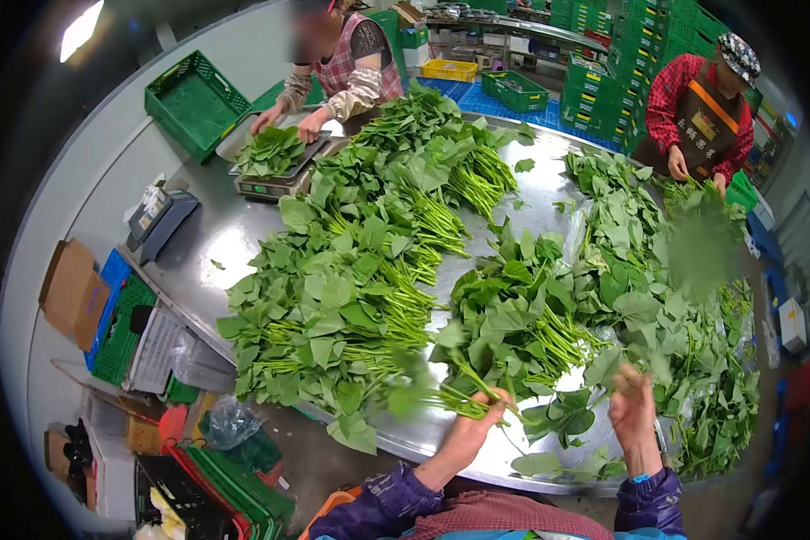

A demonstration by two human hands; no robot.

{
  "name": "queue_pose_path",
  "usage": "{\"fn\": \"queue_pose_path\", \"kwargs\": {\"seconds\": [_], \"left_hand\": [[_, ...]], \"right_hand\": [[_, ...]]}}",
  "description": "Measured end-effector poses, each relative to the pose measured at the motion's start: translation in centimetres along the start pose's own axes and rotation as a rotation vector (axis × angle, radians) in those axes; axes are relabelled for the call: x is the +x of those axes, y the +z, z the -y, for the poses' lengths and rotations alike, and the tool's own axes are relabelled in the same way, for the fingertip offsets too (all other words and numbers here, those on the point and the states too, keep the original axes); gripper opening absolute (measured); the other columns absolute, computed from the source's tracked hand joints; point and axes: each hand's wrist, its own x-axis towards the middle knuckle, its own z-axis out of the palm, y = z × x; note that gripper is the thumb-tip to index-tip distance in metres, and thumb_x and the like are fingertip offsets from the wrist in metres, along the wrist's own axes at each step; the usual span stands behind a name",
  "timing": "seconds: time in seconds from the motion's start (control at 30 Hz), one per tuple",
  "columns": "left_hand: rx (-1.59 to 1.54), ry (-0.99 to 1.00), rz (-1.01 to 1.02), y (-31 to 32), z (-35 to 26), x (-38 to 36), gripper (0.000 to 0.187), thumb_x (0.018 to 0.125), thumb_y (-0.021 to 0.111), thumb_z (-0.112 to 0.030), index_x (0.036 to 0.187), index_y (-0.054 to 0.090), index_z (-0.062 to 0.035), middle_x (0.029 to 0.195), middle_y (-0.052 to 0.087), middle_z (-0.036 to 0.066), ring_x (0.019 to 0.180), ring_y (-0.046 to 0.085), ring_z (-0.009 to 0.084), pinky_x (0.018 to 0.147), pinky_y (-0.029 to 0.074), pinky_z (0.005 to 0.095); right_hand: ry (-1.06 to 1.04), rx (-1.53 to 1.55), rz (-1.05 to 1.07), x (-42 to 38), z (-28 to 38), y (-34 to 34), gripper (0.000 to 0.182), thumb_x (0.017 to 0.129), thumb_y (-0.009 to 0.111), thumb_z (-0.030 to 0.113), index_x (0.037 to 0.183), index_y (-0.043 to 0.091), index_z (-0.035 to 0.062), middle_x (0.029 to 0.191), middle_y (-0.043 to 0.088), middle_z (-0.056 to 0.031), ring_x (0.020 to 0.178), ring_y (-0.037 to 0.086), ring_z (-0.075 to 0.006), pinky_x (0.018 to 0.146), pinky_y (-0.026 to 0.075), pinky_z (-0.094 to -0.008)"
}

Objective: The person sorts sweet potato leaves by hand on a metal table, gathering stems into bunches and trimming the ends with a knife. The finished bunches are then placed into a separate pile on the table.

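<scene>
My left hand [479, 423] is closed around the stems of a few leafy greens [459, 389] near the front edge of the metal table. To its right, my right hand [634, 409] is raised over the table with its fingers apart and nothing visible in them. Between and beyond the hands lies a bunch of greens [522, 315], its pale stems pointing right. A long heap of bunched greens [333, 297] covers the middle left. Loose greens [639, 306] are piled along the right side. Several loose leaves [567, 418] lie between my hands.
At the back left, a person [351, 67] handles greens on a scale [274, 184]. Another person [706, 117] handles greens at the back right. A green crate [198, 103] leans at the left wall, and stacked crates [216, 490] stand at the lower left.
</scene>
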Motion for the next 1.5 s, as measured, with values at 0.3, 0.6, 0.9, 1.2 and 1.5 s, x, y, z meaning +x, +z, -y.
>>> {"fn": "queue_pose_path", "kwargs": {"seconds": [0.3, 0.6, 0.9, 1.2, 1.5], "left_hand": [[-0.071, -0.185, 0.248, -4.9, 6.1, -0.1, 0.015, 0.091, 0.044, -0.021, 0.093, 0.05, -0.0079, 0.087, 0.059, 0.004, 0.087, 0.053, 0.0125, 0.072, 0.041, 0.0262], [-0.149, -0.061, 0.063, -6.0, 6.4, 0.4, 0.017, 0.092, 0.042, -0.024, 0.09, 0.047, -0.0081, 0.084, 0.059, 0.006, 0.081, 0.053, 0.011, 0.065, 0.038, 0.0229], [-0.493, -0.131, -0.01, -3.5, 6.3, -0.7, 0.013, 0.085, 0.048, -0.007, 0.096, 0.042, -0.0096, 0.079, 0.049, 0.006, 0.076, 0.049, 0.0162, 0.072, 0.039, 0.0293], [-0.583, -0.191, -0.116, -0.5, 2.7, 0.2, 0.013, 0.088, 0.049, -0.018, 0.087, 0.047, -0.0052, 0.066, 0.037, 0.001, 0.07, 0.042, 0.0149, 0.073, 0.036, 0.0291], [-0.518, -0.089, -0.187, 1.8, 1.2, 0.7, 0.019, 0.089, 0.048, -0.019, 0.097, 0.047, -0.002, 0.072, 0.049, 0.002, 0.074, 0.048, 0.0138, 0.073, 0.039, 0.0279]], "right_hand": [[0.285, -0.651, 0.262, -1.8, -9.5, 6.1, 0.02, 0.087, 0.051, 0.018, 0.09, 0.055, -0.001, 0.068, 0.055, -0.004, 0.054, 0.051, -0.0096, 0.044, 0.038, -0.022], [0.564, -1.06, 0.161, -0.2, -1.4, -2.5, 0.03, 0.088, 0.05, 0.031, 0.088, 0.053, 0.0015, 0.058, 0.051, -0.0036, 0.052, 0.052, -0.0128, 0.048, 0.043, -0.0265], [-0.378, -1.821, 0.214, 2.2, 3.2, -7.0, 0.027, 0.072, 0.063, 0.022, 0.094, 0.057, 0.0071, 0.085, 0.061, -0.0104, 0.074, 0.059, -0.0266, 0.065, 0.046, -0.0361], [-0.86, -1.643, 0.348, 9.2, -3.9, 1.2, 0.03, 0.069, 0.067, 0.027, 0.091, 0.058, 0.0079, 0.08, 0.056, -0.0079, 0.068, 0.055, -0.0262, 0.058, 0.044, -0.0355], [0.069, -0.538, 0.446, 4.5, -1.3, 3.1, 0.019, 0.081, 0.061, 0.02, 0.076, 0.057, 0.0032, 0.052, 0.047, 0.0024, 0.043, 0.039, -0.0036, 0.038, 0.028, -0.0183]]}}
